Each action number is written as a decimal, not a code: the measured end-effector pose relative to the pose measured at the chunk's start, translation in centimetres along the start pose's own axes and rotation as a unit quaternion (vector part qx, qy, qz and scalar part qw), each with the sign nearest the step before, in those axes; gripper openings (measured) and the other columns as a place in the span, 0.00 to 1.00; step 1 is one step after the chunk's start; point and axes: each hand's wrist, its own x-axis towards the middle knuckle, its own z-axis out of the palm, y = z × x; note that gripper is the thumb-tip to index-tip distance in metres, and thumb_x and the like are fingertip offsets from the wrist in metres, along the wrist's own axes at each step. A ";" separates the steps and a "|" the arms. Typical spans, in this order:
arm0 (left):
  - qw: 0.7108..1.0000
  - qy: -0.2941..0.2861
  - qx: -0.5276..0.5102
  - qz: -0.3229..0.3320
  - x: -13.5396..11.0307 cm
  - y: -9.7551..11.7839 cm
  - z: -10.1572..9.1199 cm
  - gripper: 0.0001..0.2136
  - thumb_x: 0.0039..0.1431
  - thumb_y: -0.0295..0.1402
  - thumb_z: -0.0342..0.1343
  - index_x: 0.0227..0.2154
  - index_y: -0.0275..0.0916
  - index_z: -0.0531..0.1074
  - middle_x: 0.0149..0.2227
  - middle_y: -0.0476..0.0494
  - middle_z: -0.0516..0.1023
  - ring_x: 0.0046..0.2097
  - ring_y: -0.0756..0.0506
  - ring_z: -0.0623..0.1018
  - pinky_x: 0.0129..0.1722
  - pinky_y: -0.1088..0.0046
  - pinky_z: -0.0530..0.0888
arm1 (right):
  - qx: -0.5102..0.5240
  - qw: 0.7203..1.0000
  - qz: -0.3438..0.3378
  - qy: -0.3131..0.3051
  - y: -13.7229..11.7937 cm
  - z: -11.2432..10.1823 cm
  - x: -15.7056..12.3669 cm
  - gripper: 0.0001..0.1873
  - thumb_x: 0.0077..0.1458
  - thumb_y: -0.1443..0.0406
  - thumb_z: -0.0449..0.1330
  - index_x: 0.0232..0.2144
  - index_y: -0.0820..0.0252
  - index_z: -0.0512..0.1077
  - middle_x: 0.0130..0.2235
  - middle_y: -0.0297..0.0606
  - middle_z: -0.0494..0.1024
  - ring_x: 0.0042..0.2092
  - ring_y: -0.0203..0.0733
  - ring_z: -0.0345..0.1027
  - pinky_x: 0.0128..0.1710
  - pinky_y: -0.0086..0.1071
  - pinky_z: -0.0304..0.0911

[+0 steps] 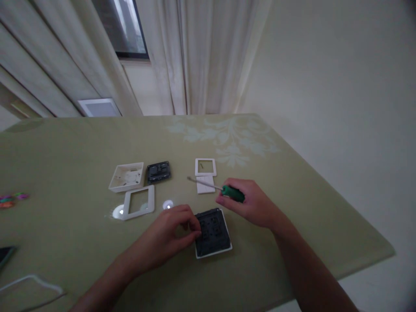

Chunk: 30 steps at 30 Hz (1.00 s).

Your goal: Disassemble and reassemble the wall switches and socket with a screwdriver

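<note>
Black switch module: found on the near part of the desk, seated on a white base whose rim shows along its right and lower sides, between your two hands and just under your left.

The desk fills most of your view and has a pale green surface with a leaf pattern at its far end. Behind it hang cream curtains, with a dark-framed window showing between them at upper left.

Your left hand is bent over the module's left edge, thumb and forefinger nearly together at its face; whether they pinch any small part cannot be told. Your right hand is closed round the green handle of a screwdriver, its blade pointing left, its shaft crossing a white cover plate in your line of sight.

Beyond your left hand stands an open white mounting box, hollow side up. A larger white frame lies on its near side; a second black module lies just beside it on the right.

Farther right, a smaller white frame lies flat, with the cover plate just on its near side. At your far left are a white cable and some small coloured pieces. Within the smaller frame's opening lies one dark screw.
</note>
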 end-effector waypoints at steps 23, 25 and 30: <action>0.996 0.041 0.078 0.013 -2.2 -1.7 2.6 0.43 0.56 0.34 0.73 0.72 0.57 0.58 0.69 0.41 0.69 0.67 0.32 0.73 0.68 0.46 0.74 | -0.037 0.983 -0.027 -0.177 3.6 1.7 -4.8 0.57 0.45 0.49 0.81 0.72 0.51 0.63 0.67 0.51 0.69 0.63 0.59 0.73 0.64 0.50 0.69; 0.996 0.038 0.081 0.010 -2.2 -1.6 2.5 0.43 0.57 0.35 0.73 0.71 0.57 0.59 0.68 0.41 0.70 0.67 0.32 0.74 0.67 0.47 0.74 | -0.029 0.983 -0.033 -0.178 3.5 1.7 -4.8 0.52 0.49 0.50 0.79 0.70 0.51 0.65 0.65 0.49 0.71 0.62 0.57 0.73 0.62 0.47 0.71; 0.996 0.041 0.078 0.007 -2.3 -1.6 2.5 0.41 0.56 0.38 0.74 0.70 0.57 0.61 0.67 0.42 0.72 0.65 0.32 0.75 0.65 0.48 0.76 | -0.016 0.984 -0.044 -0.170 3.1 1.7 -4.9 0.48 0.50 0.53 0.79 0.68 0.48 0.65 0.63 0.47 0.73 0.62 0.56 0.73 0.60 0.45 0.72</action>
